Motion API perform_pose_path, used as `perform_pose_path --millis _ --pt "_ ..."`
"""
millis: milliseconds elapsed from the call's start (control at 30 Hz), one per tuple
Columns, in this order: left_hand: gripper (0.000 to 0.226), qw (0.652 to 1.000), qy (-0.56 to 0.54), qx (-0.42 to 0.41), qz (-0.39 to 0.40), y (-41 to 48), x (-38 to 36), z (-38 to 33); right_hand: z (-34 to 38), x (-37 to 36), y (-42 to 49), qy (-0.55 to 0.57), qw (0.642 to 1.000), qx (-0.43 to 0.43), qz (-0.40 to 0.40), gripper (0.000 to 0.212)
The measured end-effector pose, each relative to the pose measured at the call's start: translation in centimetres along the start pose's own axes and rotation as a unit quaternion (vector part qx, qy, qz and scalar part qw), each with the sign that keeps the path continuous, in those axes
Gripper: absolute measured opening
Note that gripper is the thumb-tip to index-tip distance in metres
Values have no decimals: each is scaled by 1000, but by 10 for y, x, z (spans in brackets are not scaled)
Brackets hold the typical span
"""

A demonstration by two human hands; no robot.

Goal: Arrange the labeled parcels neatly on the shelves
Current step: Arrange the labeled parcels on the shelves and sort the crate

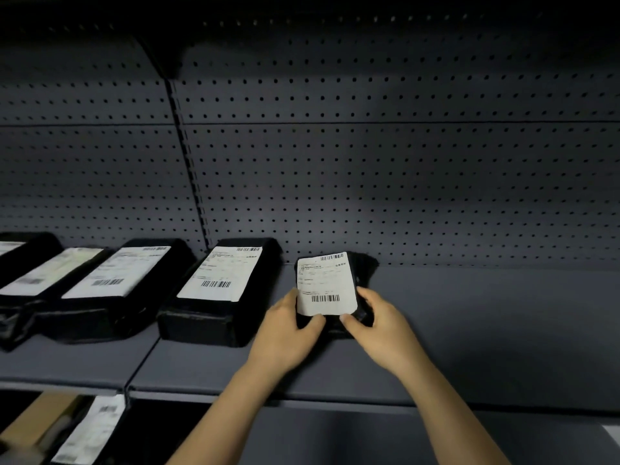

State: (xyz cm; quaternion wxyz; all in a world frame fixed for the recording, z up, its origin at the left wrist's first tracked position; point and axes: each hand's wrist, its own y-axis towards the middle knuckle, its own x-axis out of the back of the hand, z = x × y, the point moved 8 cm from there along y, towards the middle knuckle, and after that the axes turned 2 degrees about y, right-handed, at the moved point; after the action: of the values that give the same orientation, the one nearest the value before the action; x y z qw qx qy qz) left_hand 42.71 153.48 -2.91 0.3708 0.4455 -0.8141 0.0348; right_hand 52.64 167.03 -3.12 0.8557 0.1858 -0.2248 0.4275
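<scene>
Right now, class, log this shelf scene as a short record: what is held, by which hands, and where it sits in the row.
held item: black labeled parcel, label up
left hand: grips its near left corner
right hand: grips its near right corner
position: right of neighbouring parcel, a gap between
shelf: grey, pegboard back

I count five black labelled parcels on the upper shelf (469, 330): first parcel (33, 245), second parcel (50, 273), third parcel (117, 273), fourth parcel (218, 280), fifth parcel (327, 283). Two hands: left hand (288, 333), right hand (382, 330). Lower down, one labelled lower parcel (89, 431) and one cardboard box (37, 421).
</scene>
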Motion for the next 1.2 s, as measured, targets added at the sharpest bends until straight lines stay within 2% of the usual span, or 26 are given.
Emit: perform_pose_path --millis 100,200,300,433,600,767,967,1200 --pt "51 998 61 -25 -22 -5 8 3 6 6 -3 -54 996 26 -66 56" --pt "44 984 128 -90 -86 -20 35 -10 39 4 -14 -140 971 141 -132 48" --pt "35 953 200 -148 -174 -43 78 -21 79 -17 -24 -149 955 236 -106 38" --pt "29 909 293 -165 -245 -83 143 -7 138 -70 -41 -156 929 331 -47 33" --pt "30 868 393 -96 -287 -147 231 51 211 -162 -77 -135 898 418 8 32" --pt "28 838 445 -27 -316 -239 329 111 285 -273 -134 -97 864 488 76 32" --pt "28 804 493 94 -319 -365 439 184 365 -416 -222 -55 823 538 173 30" --pt "26 753 528 209 -334 -497 530 249 427 -559 -317 -18 764 576 290 31"
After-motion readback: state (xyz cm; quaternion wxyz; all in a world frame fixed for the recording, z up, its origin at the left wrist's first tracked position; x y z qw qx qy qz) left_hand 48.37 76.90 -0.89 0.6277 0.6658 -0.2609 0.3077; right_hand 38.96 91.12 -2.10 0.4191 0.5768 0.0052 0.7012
